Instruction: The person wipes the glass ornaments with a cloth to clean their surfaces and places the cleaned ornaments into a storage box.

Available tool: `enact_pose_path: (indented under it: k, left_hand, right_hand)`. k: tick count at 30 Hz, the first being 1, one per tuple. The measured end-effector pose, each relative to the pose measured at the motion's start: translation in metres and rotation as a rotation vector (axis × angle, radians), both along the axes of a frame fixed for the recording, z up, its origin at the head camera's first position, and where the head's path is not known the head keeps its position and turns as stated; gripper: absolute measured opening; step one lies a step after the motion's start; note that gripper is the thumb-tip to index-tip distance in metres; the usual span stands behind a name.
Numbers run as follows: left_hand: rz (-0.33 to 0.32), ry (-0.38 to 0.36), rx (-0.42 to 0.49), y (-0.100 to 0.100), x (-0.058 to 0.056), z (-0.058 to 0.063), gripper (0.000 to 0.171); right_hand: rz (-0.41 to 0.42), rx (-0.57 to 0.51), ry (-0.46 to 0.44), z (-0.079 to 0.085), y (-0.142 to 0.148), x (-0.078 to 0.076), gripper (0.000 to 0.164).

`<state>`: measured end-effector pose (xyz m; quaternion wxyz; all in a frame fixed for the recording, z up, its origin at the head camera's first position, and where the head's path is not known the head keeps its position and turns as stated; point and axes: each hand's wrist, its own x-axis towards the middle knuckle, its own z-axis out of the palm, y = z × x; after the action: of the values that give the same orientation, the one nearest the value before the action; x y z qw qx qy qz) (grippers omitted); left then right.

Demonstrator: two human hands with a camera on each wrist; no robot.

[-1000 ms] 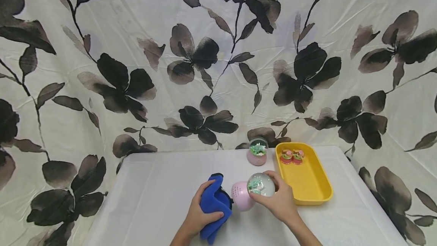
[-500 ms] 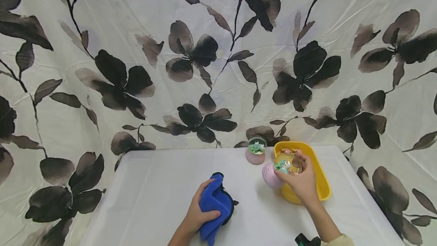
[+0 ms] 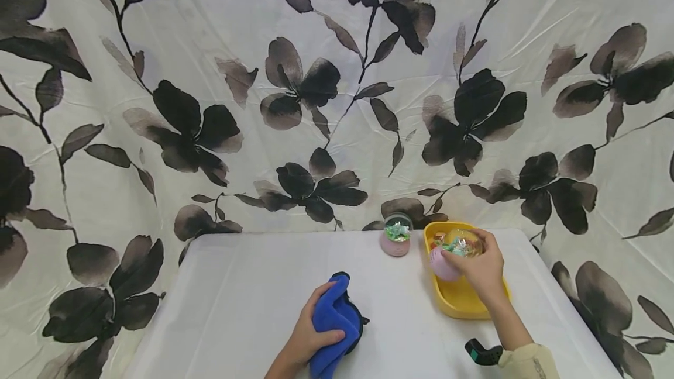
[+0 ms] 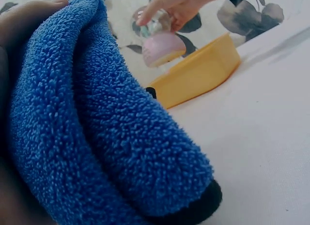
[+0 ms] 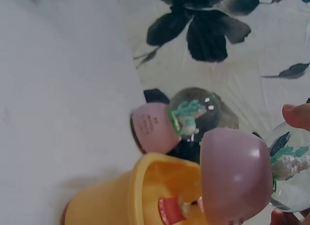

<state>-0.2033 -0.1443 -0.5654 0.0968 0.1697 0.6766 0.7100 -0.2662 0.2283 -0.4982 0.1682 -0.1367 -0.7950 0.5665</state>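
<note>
My right hand [image 3: 485,265] grips a snow globe by its clear dome [image 3: 466,243], fingers and thumb around the glass. The globe's pink base [image 3: 444,265] tilts down to the left, above the yellow tray [image 3: 463,307]. In the left wrist view, the pink base [image 4: 163,49] shows over the tray's rim. My left hand [image 3: 310,332] holds a folded blue cloth [image 3: 334,329] with dark edging, thumb across its front. The fluffy cloth [image 4: 106,128] fills much of the left wrist view.
A second snow globe [image 3: 396,235] with a pink base stands at the table's back, left of the tray. Small red and pink pieces [image 5: 172,210] lie inside the tray. A black device [image 3: 481,352] is by the right sleeve. A floral curtain hangs behind.
The right hand has carried the snow globe from beside the cloth, right and back, to above the yellow tray. The left hand stays nearly in place with the cloth.
</note>
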Motion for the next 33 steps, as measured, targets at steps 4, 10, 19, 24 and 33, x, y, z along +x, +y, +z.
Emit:
enact_pose_path:
  k: [4, 10, 19, 24, 33]
  left_hand:
    - [0.001, -0.021, -0.026, 0.000, 0.000, 0.000, 0.085]
    - [-0.015, -0.039, -0.031, 0.001, 0.001, -0.004, 0.084]
    - [-0.004, -0.015, -0.031, 0.005, -0.005, -0.003, 0.083]
    - [-0.010, -0.040, -0.066, 0.005, -0.004, -0.006, 0.083]
    - [-0.019, -0.045, -0.098, 0.004, -0.001, -0.007, 0.083]
  right_hand:
    - [-0.017, 0.017, -0.014, -0.007, 0.006, -0.006, 0.089]
    - [-0.021, 0.062, -0.032, -0.021, 0.013, -0.016, 0.092]
    - [-0.014, 0.086, -0.017, -0.030, 0.015, -0.038, 0.092]
    - [-0.013, 0.090, -0.014, -0.037, 0.014, -0.041, 0.089]
    - [-0.027, 0.078, 0.014, -0.050, 0.010, -0.041, 0.088]
